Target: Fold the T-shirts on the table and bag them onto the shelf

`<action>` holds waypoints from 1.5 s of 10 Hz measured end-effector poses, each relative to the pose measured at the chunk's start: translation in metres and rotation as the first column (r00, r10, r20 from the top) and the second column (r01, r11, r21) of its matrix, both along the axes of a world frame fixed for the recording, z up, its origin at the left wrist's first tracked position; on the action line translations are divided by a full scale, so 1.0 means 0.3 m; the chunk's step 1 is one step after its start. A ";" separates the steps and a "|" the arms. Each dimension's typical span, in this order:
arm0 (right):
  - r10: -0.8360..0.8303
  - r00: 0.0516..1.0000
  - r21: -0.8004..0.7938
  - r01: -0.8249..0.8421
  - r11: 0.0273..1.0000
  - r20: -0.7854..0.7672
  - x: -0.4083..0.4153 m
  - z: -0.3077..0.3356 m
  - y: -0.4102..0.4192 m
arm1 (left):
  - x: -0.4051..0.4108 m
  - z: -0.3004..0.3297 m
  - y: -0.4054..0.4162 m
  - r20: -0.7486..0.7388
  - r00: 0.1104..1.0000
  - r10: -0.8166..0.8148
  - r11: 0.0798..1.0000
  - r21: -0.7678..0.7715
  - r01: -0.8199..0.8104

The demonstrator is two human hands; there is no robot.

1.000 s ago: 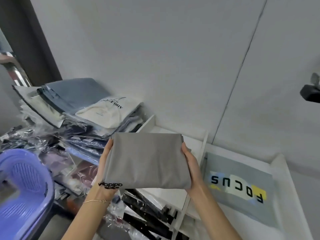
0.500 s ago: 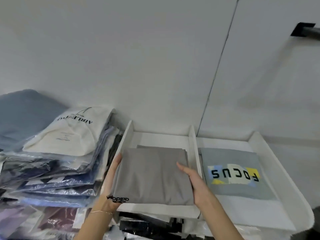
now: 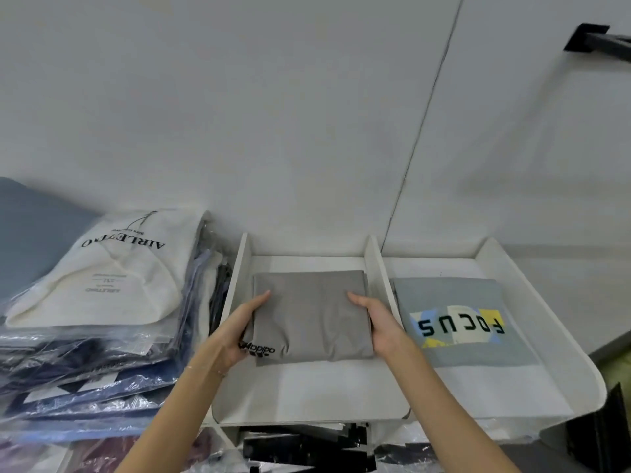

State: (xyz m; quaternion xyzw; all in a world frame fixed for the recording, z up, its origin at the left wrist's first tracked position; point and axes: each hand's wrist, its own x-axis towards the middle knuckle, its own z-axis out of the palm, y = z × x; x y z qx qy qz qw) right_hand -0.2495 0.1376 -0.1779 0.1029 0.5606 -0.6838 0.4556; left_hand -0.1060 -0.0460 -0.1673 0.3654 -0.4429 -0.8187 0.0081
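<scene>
Left hand [image 3: 239, 331] grips the left edge of the folded grey T-shirt [image 3: 312, 315], thumb on top, fingers hidden beneath; right hand [image 3: 377, 324] grips its right edge the same way. A second ago the shirt was held up before the shelf [image 3: 307, 390]; now it lies low in the left compartment, whether fully resting I cannot tell. Bagged clothes [image 3: 99, 302] are stacked at far left, partly cut off. Right compartment holds a FOCUS shirt [image 3: 461, 326].

Three readable prints
"adidas" on the folded grey T-shirt [image 3: 314, 315]; "FOCUS" on the pale blue-grey T-shirt [image 3: 457, 298]; "AIRLETTGO" on the cream bagged garment [image 3: 102, 288].
</scene>
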 end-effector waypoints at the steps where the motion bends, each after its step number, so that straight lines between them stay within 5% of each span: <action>1: 0.039 0.998 0.097 -0.034 0.995 -0.050 -0.055 -0.011 -0.042 | -0.047 -0.044 -0.038 0.077 0.997 -0.018 0.989 -0.148 0.029; 2: 0.060 0.981 0.181 -0.027 0.983 -0.182 -0.078 -0.040 -0.050 | -0.078 -0.113 -0.048 0.155 0.987 0.041 0.923 -0.384 0.022; 3: 0.159 0.872 0.316 -0.005 0.949 -0.463 -0.081 -0.061 -0.037 | -0.061 -0.138 -0.013 0.187 0.974 0.131 0.729 -0.684 0.034; 4: 0.230 0.790 0.378 0.003 0.926 -0.568 -0.082 -0.087 -0.029 | -0.035 -0.139 0.052 0.091 0.986 0.141 0.534 -0.845 0.001; 6: 0.258 0.690 0.461 0.124 0.879 -0.676 -0.062 -0.130 -0.028 | -0.026 -0.147 0.099 -0.071 0.989 0.130 0.462 -0.878 -0.123; 8: 0.341 0.492 0.487 0.203 0.850 -0.801 -0.014 -0.144 -0.025 | -0.014 -0.204 0.117 0.002 0.966 0.260 0.406 -0.907 -0.108; 9: 0.431 0.442 0.538 0.150 0.829 -0.787 0.014 -0.166 -0.027 | -0.023 -0.226 0.142 0.046 0.954 0.296 0.460 -0.882 -0.100; 12: 0.444 0.456 0.541 0.103 0.835 -0.771 0.050 -0.195 0.002 | -0.035 -0.279 0.149 0.050 0.952 0.302 0.424 -0.901 -0.087; 13: 0.459 0.470 0.554 0.079 0.829 -0.754 0.048 -0.188 0.005 | -0.034 -0.268 0.163 0.063 0.962 0.267 0.281 -0.960 -0.015; 14: 0.459 0.499 0.561 0.067 0.825 -0.735 0.031 -0.181 -0.003 | -0.039 -0.276 0.172 0.036 0.982 0.185 -0.001 -0.999 0.037; 15: 0.412 0.526 0.528 0.085 0.845 -0.744 0.018 -0.151 -0.005 | -0.051 -0.252 0.151 0.020 0.986 0.167 0.003 -1.000 0.020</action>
